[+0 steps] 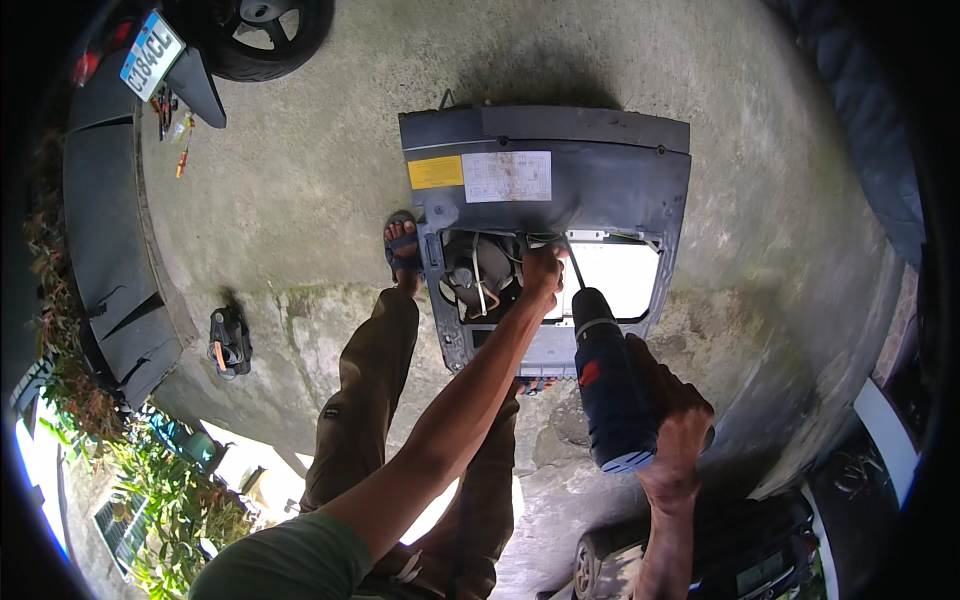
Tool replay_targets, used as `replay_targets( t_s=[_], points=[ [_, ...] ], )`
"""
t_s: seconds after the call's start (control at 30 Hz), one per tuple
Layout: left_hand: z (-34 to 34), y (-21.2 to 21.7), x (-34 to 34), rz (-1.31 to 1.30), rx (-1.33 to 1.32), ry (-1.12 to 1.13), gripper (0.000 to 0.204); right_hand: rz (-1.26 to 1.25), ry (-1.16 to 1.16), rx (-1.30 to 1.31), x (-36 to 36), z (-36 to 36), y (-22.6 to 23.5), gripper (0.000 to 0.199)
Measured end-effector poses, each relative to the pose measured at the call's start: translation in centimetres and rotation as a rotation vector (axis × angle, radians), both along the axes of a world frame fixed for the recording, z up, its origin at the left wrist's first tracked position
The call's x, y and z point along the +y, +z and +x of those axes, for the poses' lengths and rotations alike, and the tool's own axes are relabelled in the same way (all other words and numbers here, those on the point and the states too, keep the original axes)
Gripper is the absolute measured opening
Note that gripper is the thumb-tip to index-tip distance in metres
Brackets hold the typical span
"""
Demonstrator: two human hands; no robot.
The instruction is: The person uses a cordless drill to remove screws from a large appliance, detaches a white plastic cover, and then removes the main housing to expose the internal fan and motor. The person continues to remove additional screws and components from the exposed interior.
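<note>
Right hand (675, 418) wrapped round a dark blue drill (612, 395); the long bit (576, 264) runs forward and left from it to the far edge of the opening in a grey housing (602, 165). Left hand (543, 270) at that opening, ahead and left of the right, fingers curled near the bit; cannot tell whether they pinch anything. Just left of them: a dark rounded compressor (488, 262). To their right, a glaring white surface (622, 280). My left forearm (455, 412) crosses the housing's near edge, blocking part of it from view. Beyond the left hand, a yellow label (436, 172) and a white label (507, 176). Left of that hand, my sandalled foot (402, 242) stands beside the housing. Farther left, a black object (229, 342) lies on the concrete (290, 220). Far ahead-left: an orange-handled tool (181, 163), a wheel (312, 40). Well behind-left, leafy plants (165, 500).
</note>
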State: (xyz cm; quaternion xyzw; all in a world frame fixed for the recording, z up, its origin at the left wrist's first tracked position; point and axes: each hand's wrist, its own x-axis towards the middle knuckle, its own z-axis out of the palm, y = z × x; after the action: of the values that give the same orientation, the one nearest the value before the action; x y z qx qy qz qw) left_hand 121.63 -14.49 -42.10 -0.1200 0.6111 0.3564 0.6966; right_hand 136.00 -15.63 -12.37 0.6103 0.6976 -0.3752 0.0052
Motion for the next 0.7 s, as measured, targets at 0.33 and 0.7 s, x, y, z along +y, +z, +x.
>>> replay_targets(
  t_s=[0.33,0.7],
  points=[
    [0.0,-2.2,1.9,-0.187,-0.222,0.261,0.017,0.076,0.078,-0.061,0.5,0.0,0.7,0.064],
    [-0.3,-4.7,1.1,-0.065,-0.314,0.203,0.024,0.117,0.104,-0.111,-0.2,0.3,0.2,0.07]
  ],
)
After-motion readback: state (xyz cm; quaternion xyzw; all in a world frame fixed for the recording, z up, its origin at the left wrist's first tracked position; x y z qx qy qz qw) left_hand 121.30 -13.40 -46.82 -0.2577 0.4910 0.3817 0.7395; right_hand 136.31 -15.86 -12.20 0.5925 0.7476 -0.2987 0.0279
